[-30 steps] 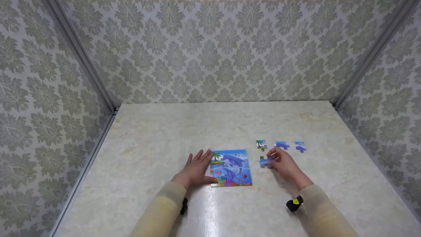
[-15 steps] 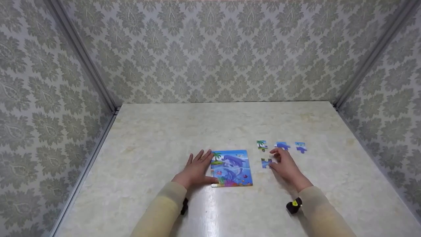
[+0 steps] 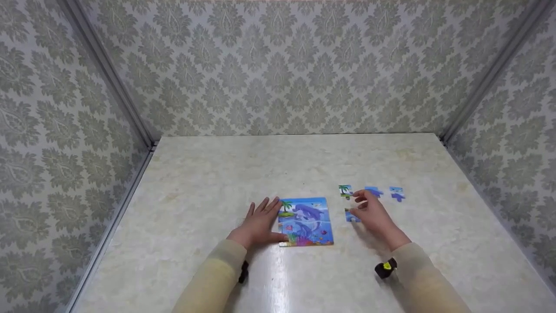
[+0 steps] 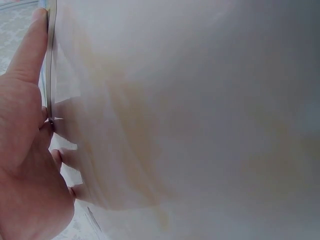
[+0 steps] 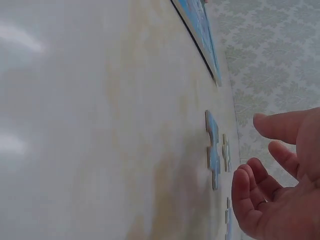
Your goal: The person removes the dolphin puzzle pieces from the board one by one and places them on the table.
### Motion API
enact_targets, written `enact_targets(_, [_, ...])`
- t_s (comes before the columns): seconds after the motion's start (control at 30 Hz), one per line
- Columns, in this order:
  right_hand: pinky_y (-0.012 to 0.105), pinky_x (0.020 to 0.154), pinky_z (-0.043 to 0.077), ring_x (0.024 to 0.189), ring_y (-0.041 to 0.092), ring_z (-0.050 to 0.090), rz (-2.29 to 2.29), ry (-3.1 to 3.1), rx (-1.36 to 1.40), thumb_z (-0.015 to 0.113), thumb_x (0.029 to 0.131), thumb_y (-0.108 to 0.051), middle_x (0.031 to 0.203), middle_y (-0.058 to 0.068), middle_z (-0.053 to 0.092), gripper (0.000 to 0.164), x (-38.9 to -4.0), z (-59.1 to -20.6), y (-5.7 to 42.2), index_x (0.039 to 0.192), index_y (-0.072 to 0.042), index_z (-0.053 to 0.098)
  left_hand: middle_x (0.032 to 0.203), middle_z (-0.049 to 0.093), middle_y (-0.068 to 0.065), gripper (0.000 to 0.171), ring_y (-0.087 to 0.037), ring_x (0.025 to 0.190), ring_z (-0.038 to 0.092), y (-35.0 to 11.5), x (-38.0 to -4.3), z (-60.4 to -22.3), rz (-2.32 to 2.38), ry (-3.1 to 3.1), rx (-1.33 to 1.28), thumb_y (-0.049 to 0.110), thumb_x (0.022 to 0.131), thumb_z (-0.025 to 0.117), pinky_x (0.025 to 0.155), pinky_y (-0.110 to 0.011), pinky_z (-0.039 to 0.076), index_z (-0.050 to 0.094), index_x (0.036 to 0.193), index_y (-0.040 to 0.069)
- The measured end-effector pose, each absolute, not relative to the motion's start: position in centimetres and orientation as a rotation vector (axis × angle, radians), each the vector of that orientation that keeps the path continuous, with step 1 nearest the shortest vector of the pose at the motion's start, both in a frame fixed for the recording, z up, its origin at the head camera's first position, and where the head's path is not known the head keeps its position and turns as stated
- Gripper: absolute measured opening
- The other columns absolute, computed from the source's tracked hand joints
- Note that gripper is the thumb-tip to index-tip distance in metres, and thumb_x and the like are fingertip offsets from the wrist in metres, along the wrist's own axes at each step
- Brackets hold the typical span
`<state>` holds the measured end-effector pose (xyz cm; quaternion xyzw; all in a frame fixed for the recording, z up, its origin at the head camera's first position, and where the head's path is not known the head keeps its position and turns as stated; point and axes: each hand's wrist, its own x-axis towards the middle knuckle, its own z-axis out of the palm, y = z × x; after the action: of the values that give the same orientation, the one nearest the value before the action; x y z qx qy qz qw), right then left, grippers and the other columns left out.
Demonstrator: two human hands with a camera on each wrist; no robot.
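Note:
A dolphin jigsaw board (image 3: 306,221) lies flat on the table, with a palm tree and sea plants in its picture. My left hand (image 3: 257,228) rests along its left edge, fingers spread and straight, thumb over the lower corner. The left wrist view shows the thumb along the board's side (image 4: 50,65). My right hand (image 3: 375,215) hovers over a blue puzzle piece (image 3: 350,216) right of the board. In the right wrist view its fingers are loosely bent, apart from the thumb, with nothing between them; that puzzle piece (image 5: 213,150) lies below on the table.
Behind the right hand lie a palm-tree piece (image 3: 344,190), a dolphin piece (image 3: 372,190) partly hidden by the hand, and a blue-and-purple piece (image 3: 397,194). Patterned walls (image 3: 278,69) enclose the back and sides of the marbled table (image 3: 217,165).
My right hand has set the blue piece down on the table, let go of it and shifted slightly up and left toward the palm-tree piece. The left hand has stayed in place.

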<state>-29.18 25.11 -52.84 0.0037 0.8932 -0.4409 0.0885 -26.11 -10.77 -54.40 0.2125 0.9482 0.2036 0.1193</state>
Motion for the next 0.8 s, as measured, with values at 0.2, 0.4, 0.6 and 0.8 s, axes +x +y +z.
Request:
enact_targets(0.2, [0.044, 0.100, 0.053, 0.121, 0.031, 0.056, -1.344, 2.639, -0.049, 0.066, 0.100, -0.016, 0.140, 0.016, 0.052, 0.044, -29.0, -52.3, 23.4, 0.140, -0.012, 0.047, 0.175, 0.011, -0.001, 0.109, -0.032, 0.163, 0.004, -10.7, -26.1, -54.3, 0.591, 2.773, 0.611, 0.066, 0.087, 0.071, 0.129, -0.063, 0.000, 0.018, 0.167, 0.015])
enact_targets(0.4, [0.039, 0.090, 0.055, 0.114, 0.030, 0.058, -1.400, 2.632, -0.174, 0.068, 0.099, -0.013, 0.133, 0.018, 0.056, 0.046, -28.8, -52.3, 21.5, 0.140, -0.008, 0.049, 0.175, 0.010, -0.002, 0.108, -0.032, 0.163, 0.004, -10.7, -26.0, -54.3, 0.592, 2.769, 0.618, 0.065, 0.087, 0.071, 0.129, -0.064, 0.000, 0.017, 0.167, 0.015])
enact_targets(0.6, [0.037, 0.088, 0.055, 0.106, 0.027, 0.060, -1.469, 2.572, -0.244, 0.070, 0.096, -0.008, 0.127, 0.017, 0.057, 0.045, -28.7, -52.4, 18.9, 0.137, -0.006, 0.051, 0.175, 0.013, -0.003, 0.108, -0.034, 0.163, 0.006, -10.8, -26.1, -54.3, 0.611, 2.776, 0.635, 0.063, 0.087, 0.073, 0.128, -0.066, 0.002, 0.019, 0.166, 0.014])
enact_targets(0.8, [0.032, 0.081, 0.054, 0.098, 0.020, 0.062, -1.426, 2.553, -0.249, 0.073, 0.094, -0.006, 0.119, 0.012, 0.060, 0.044, -28.7, -52.9, 16.3, 0.134, -0.009, 0.055, 0.175, 0.014, -0.003, 0.109, -0.034, 0.163, 0.007, -10.8, -26.3, -54.5, 0.618, 2.780, 0.619, 0.064, 0.086, 0.074, 0.128, -0.065, 0.003, 0.020, 0.166, 0.014])
